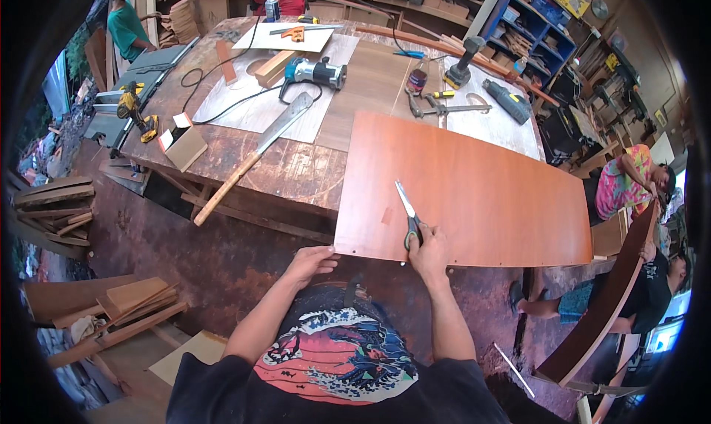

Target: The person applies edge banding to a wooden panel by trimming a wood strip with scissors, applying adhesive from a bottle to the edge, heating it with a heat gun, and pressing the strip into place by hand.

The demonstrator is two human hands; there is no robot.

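Note:
A reddish-brown wood panel (474, 194) lies flat, its near part reaching over the workbench's front edge. My right hand (429, 255) grips scissors (409, 215) by the dark green handles; the blades are together and point away from me over the panel. At the panel's near left corner, my left hand (311, 265) has its fingers closed on the edge. A small rectangular mark (387, 216) shows on the panel left of the scissors. Small dark dots run along the near edge.
The workbench (274, 172) holds a handsaw (274, 137), a teal router (315, 74), a clamp (452, 108), a cordless drill (463, 62) and a grey power tool (507, 100). Scrap wood (126, 316) lies at left. Two people at right are beside a long curved-looking board (607, 305); others stand beyond the bench.

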